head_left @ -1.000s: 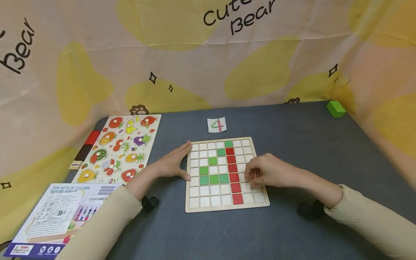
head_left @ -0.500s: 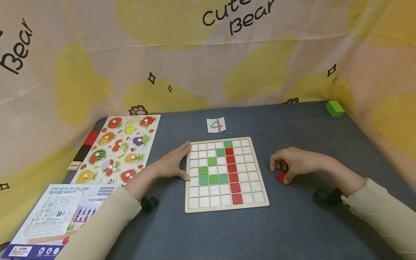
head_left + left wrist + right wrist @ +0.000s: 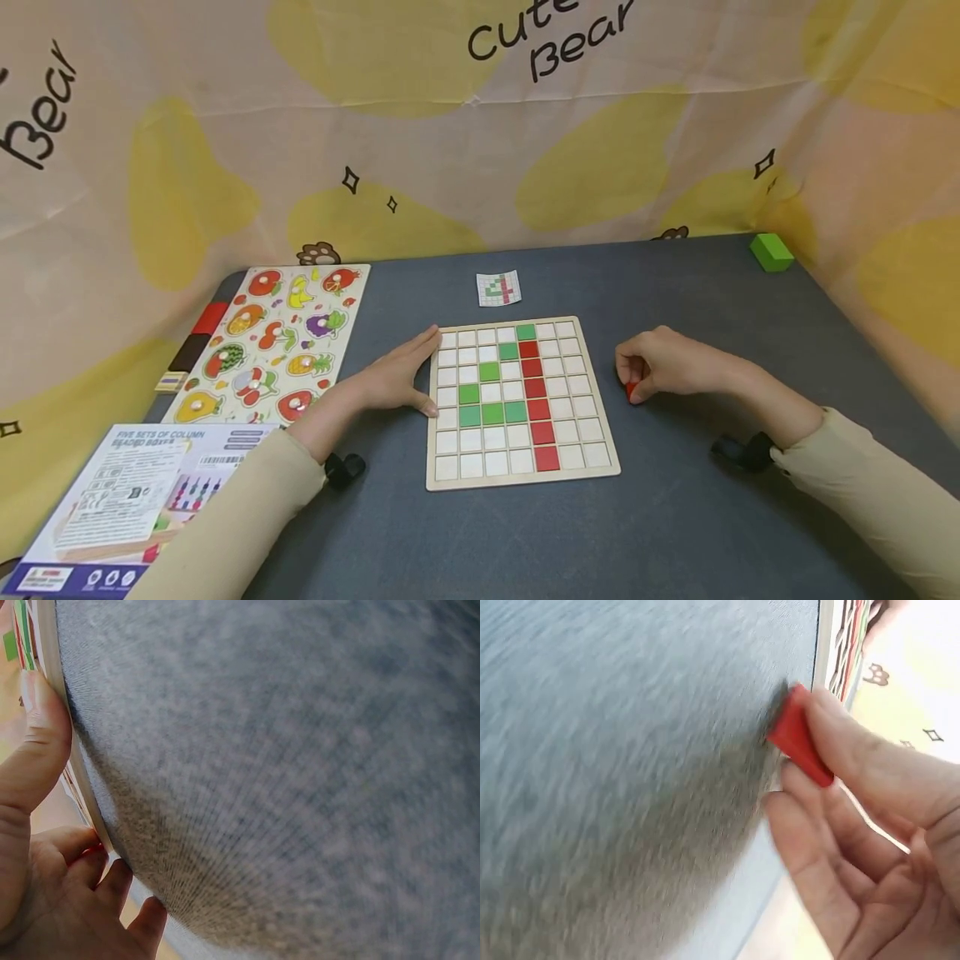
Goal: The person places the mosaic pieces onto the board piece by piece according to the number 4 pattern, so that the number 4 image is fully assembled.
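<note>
A wooden grid board [image 3: 521, 479] lies in the middle of the grey table, filled with white tiles, a diagonal of red tiles and a group of green ones. My left hand [image 3: 397, 379] rests flat against the board's left edge [image 3: 52, 675], fingers straight, thumb [image 3: 34, 742] on the rim. My right hand [image 3: 667, 362] lies on the table just right of the board. It pinches a small red tile [image 3: 630, 388] between thumb and fingertips, and the right wrist view shows the red tile [image 3: 799, 736] tilted just above the table, a short way from the board's edge [image 3: 826, 645].
A small pattern card [image 3: 499, 288] lies behind the board. A fruit peg puzzle [image 3: 277, 342] and a printed box [image 3: 127, 492] sit at the left, with red [image 3: 212, 317] and black [image 3: 192, 352] blocks at the table's left edge. A green block [image 3: 770, 252] sits at the far right corner.
My right hand left the board's right columns and moved right onto the table, where it took a red tile between its fingers. The left hand stayed put.
</note>
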{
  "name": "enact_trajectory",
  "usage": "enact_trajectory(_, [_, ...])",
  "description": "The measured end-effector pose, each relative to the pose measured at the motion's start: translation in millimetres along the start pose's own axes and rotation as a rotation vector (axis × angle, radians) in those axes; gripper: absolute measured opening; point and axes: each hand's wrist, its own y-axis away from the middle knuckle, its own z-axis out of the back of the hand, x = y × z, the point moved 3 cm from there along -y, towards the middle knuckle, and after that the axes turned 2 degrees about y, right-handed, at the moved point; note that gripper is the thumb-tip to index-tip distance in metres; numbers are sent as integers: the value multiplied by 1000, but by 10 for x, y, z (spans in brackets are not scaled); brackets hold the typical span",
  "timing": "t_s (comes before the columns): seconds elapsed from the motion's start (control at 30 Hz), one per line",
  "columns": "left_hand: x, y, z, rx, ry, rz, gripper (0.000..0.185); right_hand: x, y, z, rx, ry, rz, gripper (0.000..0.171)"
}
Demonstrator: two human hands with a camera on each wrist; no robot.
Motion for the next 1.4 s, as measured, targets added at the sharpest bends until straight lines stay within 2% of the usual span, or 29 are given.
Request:
enact_trajectory(0.2, [4,10,11,-1,0,2,117,169,-166,-78,-144,-117,76,13])
enact_trajectory(0.3, [0,9,10,-2,-2,0,117,280,-242,-154,-171,-170,105,11])
enact_trajectory(0.4, [-4,7,4,0,-2,4,117,380,-306,-229,-149,-201,105,12])
enact_trajectory(0.57, [-15,2,1,0,1,4,117,468,-356,-310,-108,-178,85,10])
enact_trajectory(1.07, [-3,14,-12,-10,1,-12,115,504,-379,-358,-138,-99,96,12])
enact_trajectory(1.17, [-7,68,-37,-36,-17,-27,111,460,-396,-296,-204,-44,79,12])
enact_trajectory(1.27, [-16,143,-69,-85,-56,-43,103,379,-395,-173,-339,130,50,20])
enact_trajectory(1.33, [-24,186,-80,-153,-94,-42,95,312,-378,-76,-441,289,31,27])
enact_trajectory(1.4, [-41,216,-74,-254,-148,-33,85,237,-353,10,-523,432,9,34])
